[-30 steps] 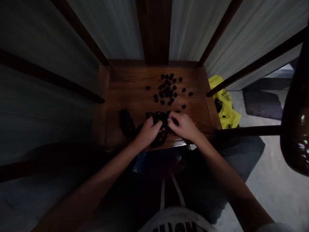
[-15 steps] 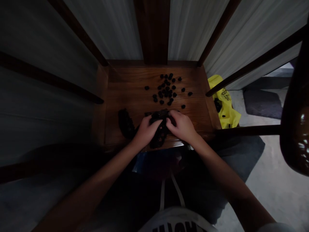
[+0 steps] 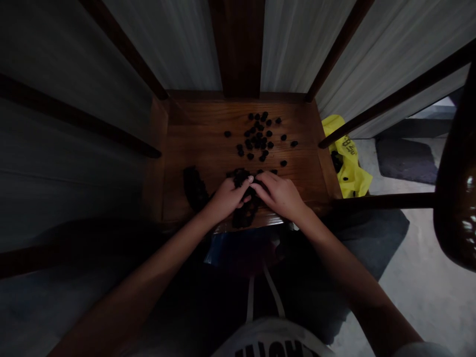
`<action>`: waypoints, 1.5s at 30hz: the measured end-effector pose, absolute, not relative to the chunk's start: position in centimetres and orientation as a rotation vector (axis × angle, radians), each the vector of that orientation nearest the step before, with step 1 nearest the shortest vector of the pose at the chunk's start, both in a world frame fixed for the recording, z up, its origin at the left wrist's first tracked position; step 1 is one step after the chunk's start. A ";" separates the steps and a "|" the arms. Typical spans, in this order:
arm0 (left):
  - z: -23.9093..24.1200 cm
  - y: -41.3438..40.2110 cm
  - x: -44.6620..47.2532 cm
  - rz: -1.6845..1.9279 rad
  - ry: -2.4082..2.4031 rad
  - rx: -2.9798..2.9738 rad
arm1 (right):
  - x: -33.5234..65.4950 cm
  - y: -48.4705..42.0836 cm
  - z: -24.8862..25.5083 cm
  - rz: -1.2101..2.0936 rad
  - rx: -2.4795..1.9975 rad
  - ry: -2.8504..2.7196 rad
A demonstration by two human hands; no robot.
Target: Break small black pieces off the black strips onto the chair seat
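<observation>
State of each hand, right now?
Left hand: closed on a dark, bumpy clump.
Right hand: fingers curled beside that clump; whether it grips anything cannot be told.

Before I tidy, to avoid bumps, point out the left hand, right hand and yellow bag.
Left hand (image 3: 226,196): head view, its back.
Right hand (image 3: 280,194): head view, its back.
Yellow bag (image 3: 350,166): head view, its crumpled middle part.

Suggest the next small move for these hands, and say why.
Perhaps the right hand should pinch gently at the dark clump while the left hand steadies it: both hands' fingertips meet there, and small dark pieces lie loose on the wooden surface beyond.
</observation>
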State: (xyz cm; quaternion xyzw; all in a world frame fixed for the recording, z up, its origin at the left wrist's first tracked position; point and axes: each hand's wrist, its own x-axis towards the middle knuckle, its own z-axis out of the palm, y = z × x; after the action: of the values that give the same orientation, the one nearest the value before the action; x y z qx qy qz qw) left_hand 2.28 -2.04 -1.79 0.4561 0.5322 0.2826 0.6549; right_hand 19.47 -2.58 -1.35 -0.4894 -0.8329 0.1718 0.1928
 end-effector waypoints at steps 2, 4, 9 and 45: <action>-1.5 -1.8 2.0 0.614 1.204 1.091 | 19.5 -2.6 -0.9 0.560 -1.348 -2.307; -1.2 -1.8 1.9 0.616 1.202 1.121 | 19.7 -2.5 -0.5 0.635 -1.325 -2.267; -1.0 -1.8 1.7 0.611 1.141 1.312 | 20.2 -2.4 -0.1 0.736 -1.287 -2.239; -0.2 -2.0 0.6 0.477 1.056 2.266 | 19.0 -2.4 -1.3 1.274 -1.126 -1.980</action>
State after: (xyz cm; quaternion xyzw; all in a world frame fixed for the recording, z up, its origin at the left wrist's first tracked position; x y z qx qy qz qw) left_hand 0.62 -2.03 -0.15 0.8511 0.3965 0.1792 0.2938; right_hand 19.02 -2.43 -1.33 -0.4161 -0.7320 0.4711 0.2629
